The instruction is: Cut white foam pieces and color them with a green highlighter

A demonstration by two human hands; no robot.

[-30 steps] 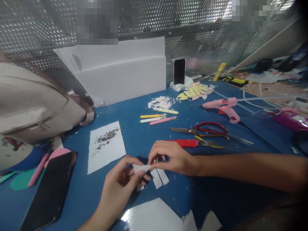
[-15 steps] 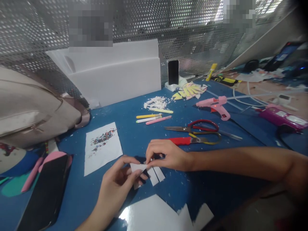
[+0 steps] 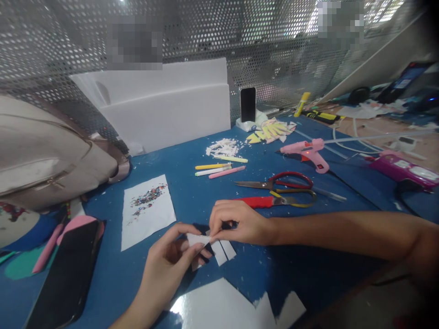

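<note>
Between my two hands is a small white paper piece, narrowing toward its right end. My left hand grips it between thumb and fingers. At the pointed end, my right hand pinches the same piece with thumb and fingertip. Just under my right hand, small white paper strips lie side by side on the blue table; part of them is hidden by my fingers. A larger white sheet with cut, jagged edges lies closer to me. Behind my right hand are scissors and a red-handled tool.
A pink glue gun sits at the right. Several pens lie ahead, before white scraps and yellow strips. At the left are a paper with glittery bits, a dark phone and a beige bag.
The whole view has shifted very slightly. Both hands keep their hold on the small paper piece, with no other visible change.
</note>
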